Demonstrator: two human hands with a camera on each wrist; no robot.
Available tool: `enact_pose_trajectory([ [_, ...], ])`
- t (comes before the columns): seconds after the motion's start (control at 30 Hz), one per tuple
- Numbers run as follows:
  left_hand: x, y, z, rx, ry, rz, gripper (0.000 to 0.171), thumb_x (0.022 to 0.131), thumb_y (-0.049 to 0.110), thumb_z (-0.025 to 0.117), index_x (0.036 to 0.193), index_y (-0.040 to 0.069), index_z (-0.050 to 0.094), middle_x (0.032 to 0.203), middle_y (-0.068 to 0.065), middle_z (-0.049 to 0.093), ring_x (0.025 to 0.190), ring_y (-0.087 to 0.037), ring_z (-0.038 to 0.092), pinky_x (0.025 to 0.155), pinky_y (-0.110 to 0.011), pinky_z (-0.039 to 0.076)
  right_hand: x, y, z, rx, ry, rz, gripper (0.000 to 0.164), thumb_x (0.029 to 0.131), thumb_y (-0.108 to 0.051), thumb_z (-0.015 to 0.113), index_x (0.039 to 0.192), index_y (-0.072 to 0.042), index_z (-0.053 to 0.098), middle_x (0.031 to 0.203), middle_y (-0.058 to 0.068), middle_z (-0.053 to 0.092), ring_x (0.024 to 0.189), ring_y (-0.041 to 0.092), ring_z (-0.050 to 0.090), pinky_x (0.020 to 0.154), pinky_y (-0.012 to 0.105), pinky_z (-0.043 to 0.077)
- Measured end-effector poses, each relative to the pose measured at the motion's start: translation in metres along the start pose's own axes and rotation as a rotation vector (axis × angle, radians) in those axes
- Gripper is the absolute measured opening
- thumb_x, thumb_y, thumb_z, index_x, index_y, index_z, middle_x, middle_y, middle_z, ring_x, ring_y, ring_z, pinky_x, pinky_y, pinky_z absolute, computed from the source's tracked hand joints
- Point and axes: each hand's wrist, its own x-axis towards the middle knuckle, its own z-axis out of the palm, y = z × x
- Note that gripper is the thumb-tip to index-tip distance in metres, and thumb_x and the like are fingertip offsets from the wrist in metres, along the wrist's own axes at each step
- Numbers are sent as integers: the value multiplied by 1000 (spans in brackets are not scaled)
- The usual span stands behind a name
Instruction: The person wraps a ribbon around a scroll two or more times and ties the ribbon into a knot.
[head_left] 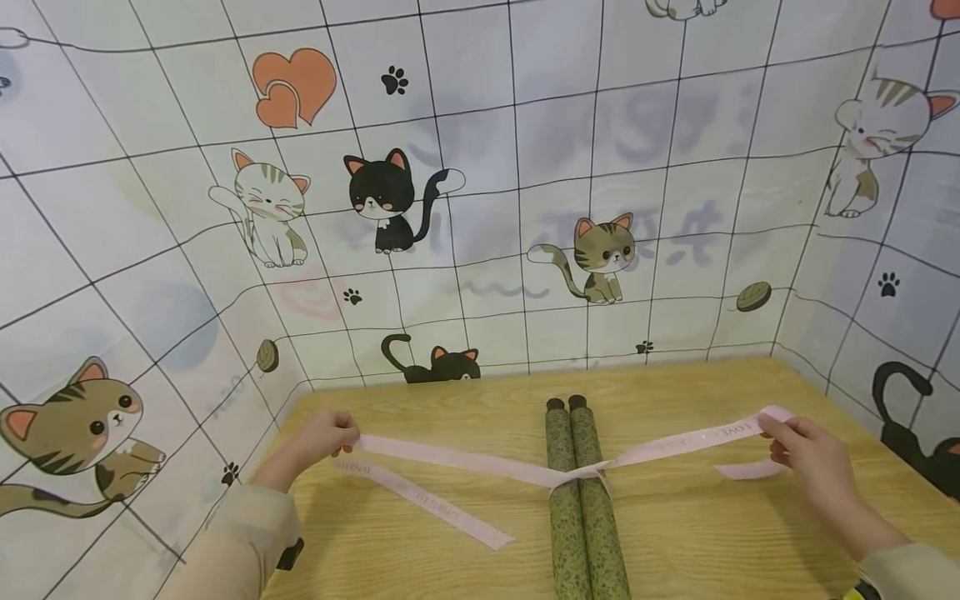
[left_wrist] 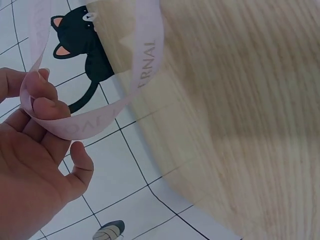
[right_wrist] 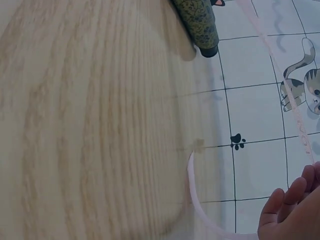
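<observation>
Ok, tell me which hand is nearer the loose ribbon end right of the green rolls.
Right. The right hand is just beside that ribbon end; the left hand is farther off, left of the green rolls.

Both patterned rolls [head_left: 587, 517] are cut off by the head view's bottom.

— The rolls [head_left: 568, 525]?
— Two, green-patterned, dark-tipped, side by side, lying toward twelve o'clock.
— And the ribbon [head_left: 468, 462]?
— Pink, lettered, looped around both, stretched toward nine and three, tails loose.
</observation>
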Motion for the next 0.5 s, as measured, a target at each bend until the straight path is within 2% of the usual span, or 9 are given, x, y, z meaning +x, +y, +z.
enact_pose_trajectory([
  [0.13, -4, -8, 2, 5, 13, -30, 11, 84, 5, 50, 78, 1, 59, 64, -4, 52, 52, -14, 41, 51, -29, 34, 15, 24, -7, -21, -11, 40, 47, 91, -48, 53, 91, -2, 61, 81, -7, 55, 69, 6, 50, 59, 20, 49],
  [0.23, -6, -13, 3, 10, 24, -54, 10, 84, 4, 51, 79, 0, 59, 65, -5, 52, 53, -15, 41, 52, -30, 35, 19, 34, -10, -29, -33, 58, 42, 91, -44, 55, 85, -3, 65, 75, -7, 57, 65, 6, 51, 55, 24, 49],
  [0.4, -10, -18, 6, 70, 54, -113, 11, 83, 6, 53, 73, 3, 54, 66, -5, 52, 56, -15, 42, 52, -28, 36, 11, 31, -11, -135, -100, 105, 42, 94, -34, 51, 86, 6, 62, 67, -4, 55, 59, 8, 50, 53, 26, 47],
  [0.5, -12, -19, 8, 168, 54, -121, 12, 84, 9, 53, 72, 6, 52, 67, -3, 52, 58, -15, 42, 52, -29, 36, 5, 29, -11, -169, -154, 127, 34, 93, -25, 51, 78, 4, 60, 63, -4, 52, 55, 8, 47, 51, 25, 44],
])
